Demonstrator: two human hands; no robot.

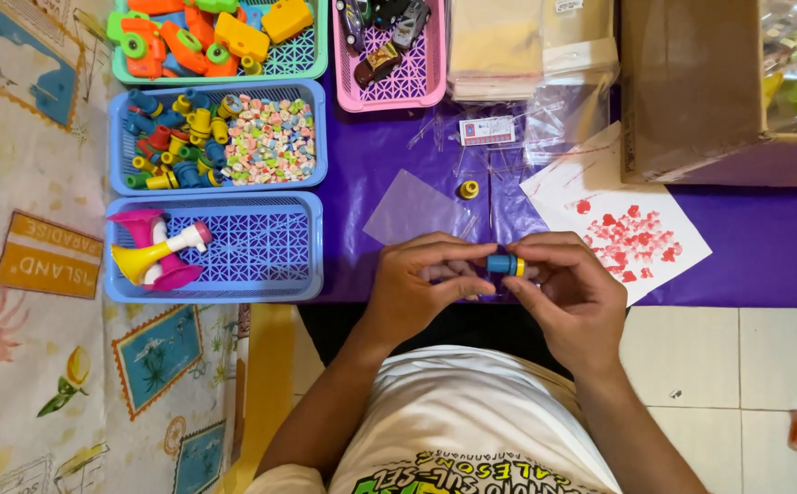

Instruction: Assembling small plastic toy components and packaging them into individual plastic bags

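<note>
Both hands [508, 284] pinched on small blue-yellow plastic cylinder [505, 265] | glossy purple tablecloth [371, 146] | latticed blue basket [261, 247]

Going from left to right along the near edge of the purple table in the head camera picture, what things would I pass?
Blue basket holding toy horns → left hand → small blue and yellow cylinder pinched between both hands → right hand → white sheet with red heart shapes.
</note>
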